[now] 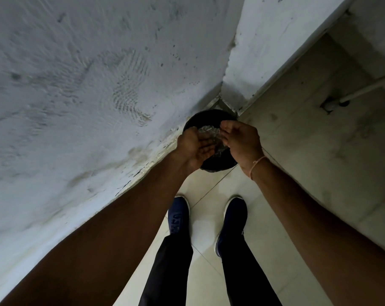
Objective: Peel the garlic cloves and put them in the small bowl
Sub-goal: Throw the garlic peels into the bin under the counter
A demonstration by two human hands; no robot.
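Both hands over a black bin [211,167] on the floor. Left hand [197,149] and right hand [242,141] are spread, palms cupped, holding nothing I can make out. Looks like dumping peel scraps [209,132]. Garlic & small bowl not in view; next: back to them.

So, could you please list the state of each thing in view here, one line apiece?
Left hand: open, palm up, over the bin.
Right hand: open, fingers relaxed, facing the left hand, over the bin.
Black bin: on the floor in the wall corner, open at the top, pale crumpled scraps inside.
Wristband: on the right wrist.
Shoes: both flat on the tiled floor, facing the bin.
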